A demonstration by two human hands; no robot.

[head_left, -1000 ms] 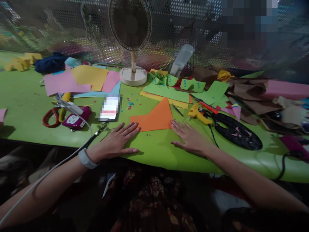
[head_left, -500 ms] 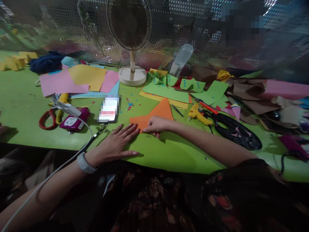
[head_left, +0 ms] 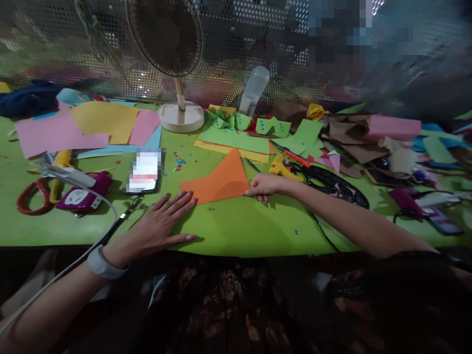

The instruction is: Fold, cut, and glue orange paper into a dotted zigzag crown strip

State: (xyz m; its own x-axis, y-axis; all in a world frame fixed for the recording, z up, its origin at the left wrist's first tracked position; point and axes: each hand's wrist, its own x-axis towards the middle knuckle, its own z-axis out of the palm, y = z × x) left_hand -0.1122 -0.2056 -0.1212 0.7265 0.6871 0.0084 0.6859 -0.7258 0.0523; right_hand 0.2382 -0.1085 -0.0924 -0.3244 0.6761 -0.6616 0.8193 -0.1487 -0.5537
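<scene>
Right fingers [head_left: 253,189] now at orange paper's [head_left: 223,182] corner

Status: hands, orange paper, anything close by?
Left hand flat, overlapping left end of orange paper. Right hand curled at its lower right corner. Yellow glue gun nearby, off the paper.

Readable text: none on anything at the long green-topped desk [head_left: 236,238].
Phone: pixel blocks covered the bright screen of the flat, dark-edged phone [head_left: 142,172] left of the desk's middle; a pale red band showed, its wording hidden.
Left power block: the purple plastic power block with a white rounded face [head_left: 86,192], toward the desk's near edge at left, bore small dark marks, too small to tell.
Right screen: the slim, dark-framed device with a pale lit screen [head_left: 445,221], by the desk's near edge at far right, was too blurred to read.
</scene>
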